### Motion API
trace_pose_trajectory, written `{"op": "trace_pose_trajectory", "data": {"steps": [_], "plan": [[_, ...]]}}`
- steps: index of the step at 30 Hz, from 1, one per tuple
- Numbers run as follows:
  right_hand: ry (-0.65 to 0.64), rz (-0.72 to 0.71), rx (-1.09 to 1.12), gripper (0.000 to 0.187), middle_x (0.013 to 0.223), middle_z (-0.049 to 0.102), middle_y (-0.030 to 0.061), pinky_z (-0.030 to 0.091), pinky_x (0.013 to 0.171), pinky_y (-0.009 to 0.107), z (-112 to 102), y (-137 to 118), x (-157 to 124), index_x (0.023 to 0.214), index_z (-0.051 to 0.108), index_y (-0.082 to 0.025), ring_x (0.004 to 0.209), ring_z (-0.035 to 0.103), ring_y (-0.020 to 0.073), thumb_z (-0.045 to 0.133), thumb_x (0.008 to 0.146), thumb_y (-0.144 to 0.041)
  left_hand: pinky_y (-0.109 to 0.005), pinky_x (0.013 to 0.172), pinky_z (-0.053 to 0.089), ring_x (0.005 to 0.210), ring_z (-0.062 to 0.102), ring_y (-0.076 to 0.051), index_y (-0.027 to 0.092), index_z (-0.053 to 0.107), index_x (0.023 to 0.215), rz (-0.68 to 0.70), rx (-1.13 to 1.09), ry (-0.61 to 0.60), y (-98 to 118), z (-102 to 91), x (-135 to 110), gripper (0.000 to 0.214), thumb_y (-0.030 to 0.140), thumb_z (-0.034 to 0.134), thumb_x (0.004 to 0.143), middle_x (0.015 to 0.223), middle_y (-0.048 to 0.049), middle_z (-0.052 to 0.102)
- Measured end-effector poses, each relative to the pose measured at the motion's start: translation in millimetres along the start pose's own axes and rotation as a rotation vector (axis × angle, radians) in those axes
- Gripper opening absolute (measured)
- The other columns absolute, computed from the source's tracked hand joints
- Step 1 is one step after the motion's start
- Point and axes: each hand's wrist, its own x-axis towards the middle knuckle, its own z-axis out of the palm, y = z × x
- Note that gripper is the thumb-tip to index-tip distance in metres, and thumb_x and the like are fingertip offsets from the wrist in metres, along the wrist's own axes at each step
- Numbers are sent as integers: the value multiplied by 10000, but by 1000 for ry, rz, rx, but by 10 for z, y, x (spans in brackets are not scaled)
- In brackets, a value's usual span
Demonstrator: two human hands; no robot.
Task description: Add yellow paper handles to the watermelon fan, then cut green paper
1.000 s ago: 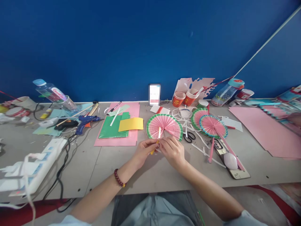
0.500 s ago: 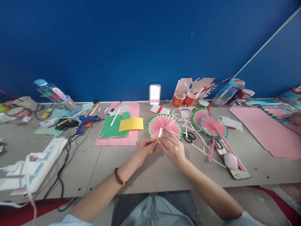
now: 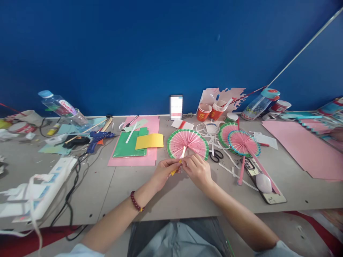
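Note:
Both hands meet in front of a pleated paper fan [image 3: 197,140], pink with a green rim and dark specks like a watermelon slice. My left hand [image 3: 164,172] is closed around a narrow paper strip [image 3: 183,152], white at its upper end and yellow where it shows below the fingers. From the right, the bent fingers of my right hand [image 3: 197,170] pinch the same strip at its middle. The strip's upper end overlaps the fan's centre; whether it is fixed there I cannot tell. My fingers hide the part where white meets yellow.
Left of the fan lie yellow paper [image 3: 149,141], a green pack [image 3: 125,146], a blue glue gun [image 3: 99,140] and a power strip [image 3: 50,185]. On the right are scissors [image 3: 220,155], finished fans [image 3: 243,142], a phone [image 3: 276,198], red paper cups [image 3: 204,112] and pink sheets [image 3: 294,146].
The strip's upper end has shifted very slightly to the right, and the yellow end below my fingers has moved a little. Both hands keep their grip in nearly the same place.

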Motion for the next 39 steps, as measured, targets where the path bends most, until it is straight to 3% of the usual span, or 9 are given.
{"op": "trace_pose_trajectory", "data": {"steps": [5,15,26,29,36,39], "plan": [[-4,72,72,146,752,673,29,448,634,254,13,33,1,834,626,-189,692,586,153,524,827,-84,-271,657,470,611,578,-110,164,751,831,-16,11,29,9,-5,4,330,332,820,556,731,-35,690],[-13,-1,98,190,830,693,33,478,677,271,7,45,-22,955,654,-200,728,595,155,547,837,-97,-285,678,496,640,595,-123,157,747,860,24,38,35,15,-49,12,312,332,794,606,785,-51,700],[-40,-69,11,181,701,633,40,443,619,260,-27,-7,-2,753,610,-182,678,566,156,492,840,-77,-250,622,455,586,552,-96,140,745,834,49,40,-15,20,14,-7,306,322,800,594,640,-20,658],[-24,47,131,175,671,623,31,443,599,254,-2,-6,7,734,605,-185,659,560,153,494,820,-79,-273,637,480,584,569,-106,140,742,818,50,61,16,20,16,-2,318,331,809,573,659,-22,670],[-36,617,671,122,643,622,7,411,417,217,39,143,18,753,606,-165,455,497,97,527,823,-227,-299,638,528,588,599,-123,140,738,792,10,53,100,38,7,4,389,351,843,483,695,-31,691],[6,575,632,111,691,643,23,450,456,235,17,162,29,786,626,-170,501,534,112,535,826,-218,-302,643,534,583,592,-120,138,739,798,20,45,102,45,4,7,381,344,840,494,665,-25,680]]}}
